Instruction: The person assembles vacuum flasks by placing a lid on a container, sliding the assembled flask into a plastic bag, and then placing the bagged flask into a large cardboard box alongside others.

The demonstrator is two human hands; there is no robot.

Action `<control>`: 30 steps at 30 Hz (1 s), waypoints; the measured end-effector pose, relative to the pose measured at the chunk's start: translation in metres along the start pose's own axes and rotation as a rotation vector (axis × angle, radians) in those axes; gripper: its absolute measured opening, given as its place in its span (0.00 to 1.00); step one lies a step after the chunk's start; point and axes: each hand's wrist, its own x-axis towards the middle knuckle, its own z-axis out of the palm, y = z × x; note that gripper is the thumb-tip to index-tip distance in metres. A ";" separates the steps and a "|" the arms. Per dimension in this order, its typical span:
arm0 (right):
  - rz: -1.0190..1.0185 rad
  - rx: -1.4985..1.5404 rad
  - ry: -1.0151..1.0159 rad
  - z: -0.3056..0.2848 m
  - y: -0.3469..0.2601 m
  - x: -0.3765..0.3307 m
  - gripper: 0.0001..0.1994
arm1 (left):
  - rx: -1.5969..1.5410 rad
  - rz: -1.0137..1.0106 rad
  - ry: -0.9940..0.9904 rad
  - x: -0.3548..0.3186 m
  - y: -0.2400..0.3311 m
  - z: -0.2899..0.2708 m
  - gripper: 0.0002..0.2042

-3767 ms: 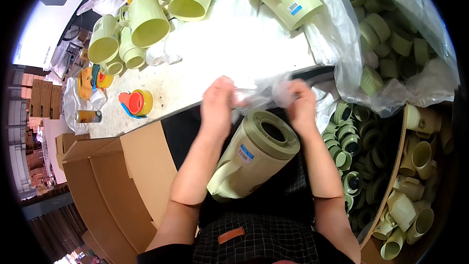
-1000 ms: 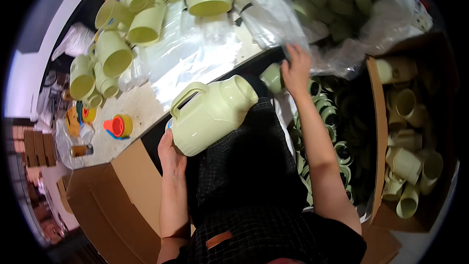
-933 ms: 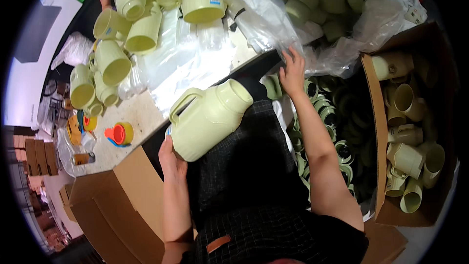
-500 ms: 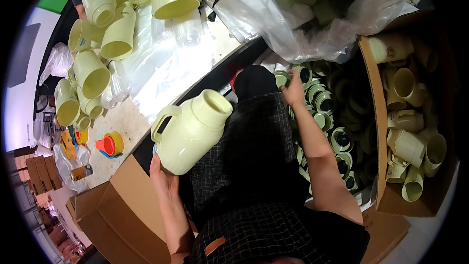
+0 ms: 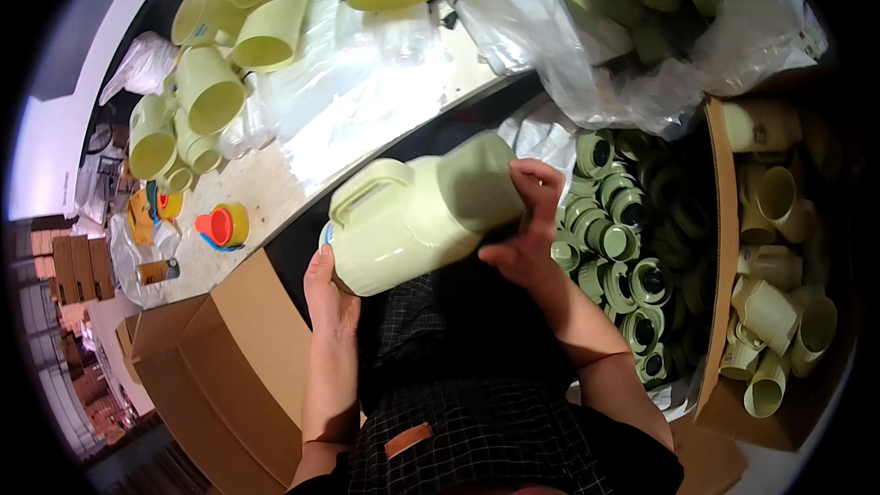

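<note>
Head view: from where I am standing, a pale work table (image 5: pixel 263 208) is running diagonally across the upper left, bearing pale green vessels (image 5: pixel 210 90). Below it an open carton (image 5: pixel 215 362) is gaping at the person's left; a second carton (image 5: pixel 724 257), at the right, is holding more green jugs, with a clear plastic bag (image 5: pixel 559 37) draping near its top. Between the hands, above the lap, a handled green jug (image 5: pixel 394 225) is lying aslant, its neck end pointing right. The left hand (image 5: pixel 332 291) is supporting its base; the right hand (image 5: pixel 532 243) is grasping a shaded, cup-shaped cap (image 5: pixel 481 179) at the neck end, curling around its outer end. How fully the cap is seated is not showing. For sound work, the left hand should be bracing the base firmly while the right is aligning the cap with the jug's axis and pressing evenly; a tilted rim would probably be binding. Ringed green lids (image 5: pixel 619 243) are crowding together beside the right forearm. Smallest, a blue label (image 5: pixel 327 234) is showing near the left thumb, where light contact should be sparing it from scuffing.
</note>
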 end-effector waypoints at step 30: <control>0.712 -0.777 0.165 -0.069 0.255 -0.073 0.21 | 1.615 0.480 -0.461 -0.041 0.064 0.051 0.34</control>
